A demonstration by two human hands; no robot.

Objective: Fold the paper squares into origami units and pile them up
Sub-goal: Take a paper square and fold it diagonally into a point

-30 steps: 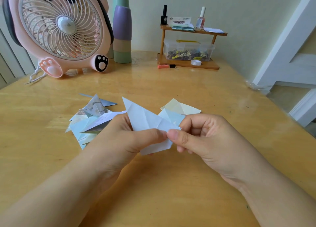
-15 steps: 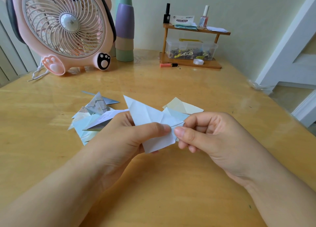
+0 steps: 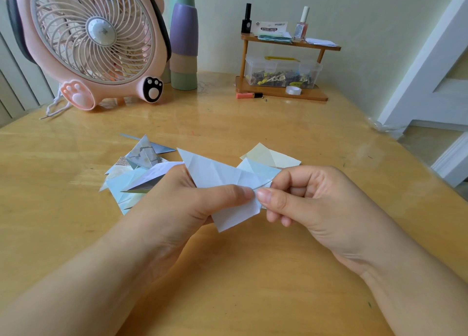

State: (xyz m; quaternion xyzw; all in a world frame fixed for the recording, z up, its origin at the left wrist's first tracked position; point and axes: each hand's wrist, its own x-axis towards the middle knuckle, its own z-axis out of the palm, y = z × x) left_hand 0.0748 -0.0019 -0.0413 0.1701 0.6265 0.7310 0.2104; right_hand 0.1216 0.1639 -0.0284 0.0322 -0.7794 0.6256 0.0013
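I see pale blue folded paper (image 3: 220, 181) pinched between left hand (image 3: 182, 204) and right hand (image 3: 311, 204), thumbs meeting at its right end, held above tabletop (image 3: 253, 272) middle. Since half second ago, right thumb slid closer to left thumb; paper barely shifted. One pile of folded units (image 3: 136, 173) behind left hand. Two unfolded squares (image 3: 273, 158) behind right hand.

Wooden table (image 3: 253, 272) carries: folded-paper pile (image 3: 136, 176) centre-left, cream sheets (image 3: 272, 155) centre-right, pink fan (image 3: 93, 39) far left, stacked cups (image 3: 183, 46), small shelf (image 3: 281, 92), possibly a marker (image 3: 249, 95).
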